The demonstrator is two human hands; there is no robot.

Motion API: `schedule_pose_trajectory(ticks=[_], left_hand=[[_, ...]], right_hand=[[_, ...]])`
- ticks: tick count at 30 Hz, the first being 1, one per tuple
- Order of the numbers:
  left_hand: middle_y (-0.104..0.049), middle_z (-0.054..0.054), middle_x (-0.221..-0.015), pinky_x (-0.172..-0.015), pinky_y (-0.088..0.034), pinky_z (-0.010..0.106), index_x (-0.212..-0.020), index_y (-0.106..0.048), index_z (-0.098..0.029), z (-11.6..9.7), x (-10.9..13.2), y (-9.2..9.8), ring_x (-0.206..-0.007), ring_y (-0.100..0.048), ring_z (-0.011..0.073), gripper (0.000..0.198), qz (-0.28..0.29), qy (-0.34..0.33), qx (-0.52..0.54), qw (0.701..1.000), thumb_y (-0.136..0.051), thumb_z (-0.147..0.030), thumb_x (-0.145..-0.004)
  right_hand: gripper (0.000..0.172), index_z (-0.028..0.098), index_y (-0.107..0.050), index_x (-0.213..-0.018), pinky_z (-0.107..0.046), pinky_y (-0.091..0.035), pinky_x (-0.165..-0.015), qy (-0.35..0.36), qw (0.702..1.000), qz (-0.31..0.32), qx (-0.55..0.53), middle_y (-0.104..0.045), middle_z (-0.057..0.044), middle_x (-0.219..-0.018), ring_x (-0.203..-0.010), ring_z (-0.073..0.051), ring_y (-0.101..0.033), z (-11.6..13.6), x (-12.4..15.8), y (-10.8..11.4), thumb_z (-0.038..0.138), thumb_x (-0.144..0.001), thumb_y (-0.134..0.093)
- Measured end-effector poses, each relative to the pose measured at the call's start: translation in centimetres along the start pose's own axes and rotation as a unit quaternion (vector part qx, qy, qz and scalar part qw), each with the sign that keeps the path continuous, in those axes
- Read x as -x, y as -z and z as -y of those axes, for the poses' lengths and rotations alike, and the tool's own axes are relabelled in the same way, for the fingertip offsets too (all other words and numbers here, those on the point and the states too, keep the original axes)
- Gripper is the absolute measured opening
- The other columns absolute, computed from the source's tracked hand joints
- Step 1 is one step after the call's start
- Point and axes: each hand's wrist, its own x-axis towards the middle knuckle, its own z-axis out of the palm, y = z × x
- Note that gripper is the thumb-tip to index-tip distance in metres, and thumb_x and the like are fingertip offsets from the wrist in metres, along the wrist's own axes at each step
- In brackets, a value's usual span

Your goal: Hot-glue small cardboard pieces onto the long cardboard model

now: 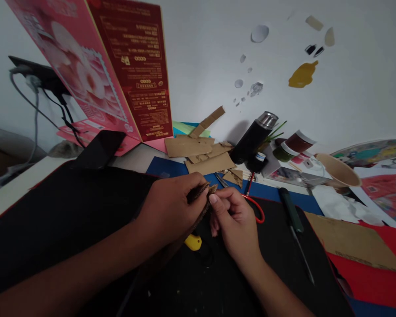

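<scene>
Both hands meet above a black mat (69,246). My left hand (171,204) is closed on a piece of corrugated cardboard (203,211), which is mostly hidden behind the fingers. My right hand (236,215) pinches the end of the same piece between thumb and fingers. Below them on the mat lies a yellow tool handle (193,242), partly covered by my left hand and the cardboard. Just beyond my right hand, the red handle of a pair of scissors (259,209) shows.
A screwdriver (292,215) lies on the mat to the right. Cardboard scraps (211,165) are piled at the back beside a black thermos (252,138). A tall pink and red box (132,66) and a phone (100,149) stand at the left. A cardboard sheet (356,242) lies on red material (369,275).
</scene>
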Motion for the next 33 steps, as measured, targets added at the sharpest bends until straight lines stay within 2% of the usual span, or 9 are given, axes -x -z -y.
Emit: schedule_pose_trajectory(ticks=[13,21,33], left_hand=[[-0.069,-0.003,-0.073,-0.064,-0.035,0.029,-0.081,-0.070,-0.023,0.04,-0.04,0.09,-0.069,-0.061,0.0155,0.018,0.022,-0.012,0.005,1.000,-0.057,-0.029,-0.093],[-0.067,-0.003,-0.071,-0.062,-0.033,0.029,-0.076,-0.065,-0.022,0.14,-0.32,0.26,-0.068,-0.059,0.0151,0.019,0.040,-0.015,-0.008,0.999,-0.057,-0.027,-0.093],[-0.063,-0.004,-0.066,-0.060,-0.031,0.028,-0.075,-0.068,-0.021,0.34,-0.35,0.01,-0.063,-0.055,0.0133,0.019,0.031,0.007,0.032,0.999,-0.059,-0.027,-0.090]], right_hand=[[0.024,0.024,-0.059,-0.090,-0.018,-0.037,-0.036,0.016,1.000,0.001,0.024,-0.047,0.012,-0.052,-0.035,-0.008,-0.047,-0.72,0.13,-0.09,0.044,-0.098,-0.070],[0.020,0.025,-0.059,-0.091,-0.020,-0.038,-0.039,0.032,0.994,0.016,0.099,-0.051,0.010,-0.054,-0.038,-0.010,-0.050,-0.67,0.21,0.24,0.041,-0.102,-0.063],[0.016,0.026,-0.060,-0.092,-0.022,-0.040,-0.040,0.044,0.991,0.030,0.122,-0.051,0.009,-0.058,-0.041,-0.011,-0.051,-0.81,0.29,0.51,0.037,-0.103,-0.061]])
